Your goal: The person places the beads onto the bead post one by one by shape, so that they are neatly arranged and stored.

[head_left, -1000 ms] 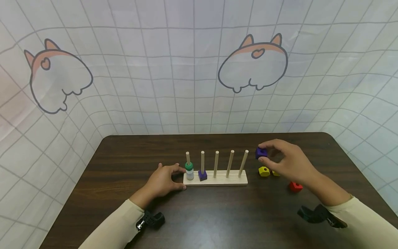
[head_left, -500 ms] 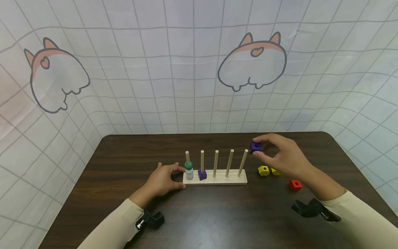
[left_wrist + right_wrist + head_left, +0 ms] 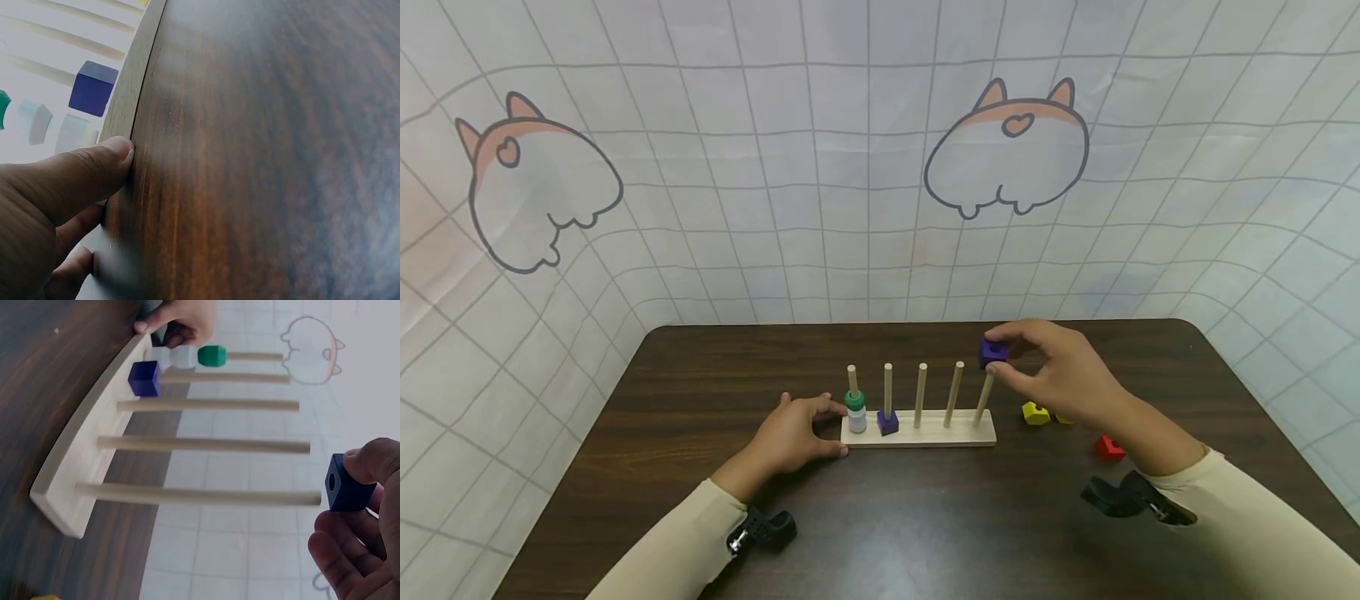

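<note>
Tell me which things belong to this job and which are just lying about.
Part of the job:
purple cube, pinched in the right hand
wooden peg board, held at one end by the left hand
green bead, two white beads and second purple cube, on pegs

Lying about:
red block and two yellow blocks, loose on the table, perhaps for later
grid-patterned backdrop

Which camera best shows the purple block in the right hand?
The right wrist view: the held purple block is large there, its hole clear. The head view shows it small; the left wrist view misses it.
</note>
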Action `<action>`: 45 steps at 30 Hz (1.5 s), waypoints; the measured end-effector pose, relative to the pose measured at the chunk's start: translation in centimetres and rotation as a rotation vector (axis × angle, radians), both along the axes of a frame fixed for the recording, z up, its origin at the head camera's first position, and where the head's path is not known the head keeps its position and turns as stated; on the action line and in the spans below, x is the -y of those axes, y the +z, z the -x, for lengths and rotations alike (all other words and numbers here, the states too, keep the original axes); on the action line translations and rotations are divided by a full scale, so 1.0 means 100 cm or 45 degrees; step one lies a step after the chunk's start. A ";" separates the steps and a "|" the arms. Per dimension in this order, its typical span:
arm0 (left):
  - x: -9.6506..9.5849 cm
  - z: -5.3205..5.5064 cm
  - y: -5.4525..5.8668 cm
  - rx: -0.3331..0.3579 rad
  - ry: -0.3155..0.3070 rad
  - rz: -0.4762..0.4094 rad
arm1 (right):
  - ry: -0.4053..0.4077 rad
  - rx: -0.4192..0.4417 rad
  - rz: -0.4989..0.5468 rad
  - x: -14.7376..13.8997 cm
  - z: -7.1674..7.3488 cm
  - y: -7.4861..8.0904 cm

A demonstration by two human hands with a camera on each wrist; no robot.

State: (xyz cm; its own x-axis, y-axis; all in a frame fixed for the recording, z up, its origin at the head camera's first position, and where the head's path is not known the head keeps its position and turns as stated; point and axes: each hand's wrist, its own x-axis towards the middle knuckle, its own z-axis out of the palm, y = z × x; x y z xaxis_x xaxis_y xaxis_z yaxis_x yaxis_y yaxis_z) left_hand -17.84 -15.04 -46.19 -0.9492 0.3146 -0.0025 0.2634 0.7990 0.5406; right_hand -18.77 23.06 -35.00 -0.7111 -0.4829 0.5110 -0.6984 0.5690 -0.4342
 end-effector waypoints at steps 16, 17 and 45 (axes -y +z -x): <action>0.004 -0.004 0.000 -0.004 -0.026 -0.005 | 0.083 0.018 0.041 0.038 -0.010 0.005; 0.003 -0.004 0.000 -0.002 -0.023 -0.006 | 0.092 0.012 0.041 0.039 -0.009 0.005; -0.001 -0.002 0.002 0.019 0.014 -0.016 | 0.087 0.190 0.040 0.082 -0.004 0.009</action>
